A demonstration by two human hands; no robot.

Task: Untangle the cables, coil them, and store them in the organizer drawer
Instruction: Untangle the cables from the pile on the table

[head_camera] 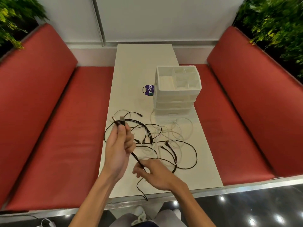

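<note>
**A:** Cables (164, 141) heaped in one knot on table (144, 63), short of organizer (172, 104). Left hand (118, 145) raised, clamped on black cable (136, 158) near its plugs; right hand (155, 173) lower, apart, pinching same strand.

**B:** Risk?

**A:** Pulling hard now. Likely to tighten loops round white cables (173, 133) and drag whole heap toward near edge.

**B:** Remedy?

**A:** Feeding slack through gently, freeing one strand fully before any coiling or storing.

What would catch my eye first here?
A tangle of black and white cables sprawls on the near half of the pale table, where the left hand lifts a black cable and the right hand touches it lower down. Behind stands a white organizer, between red benches.
</note>
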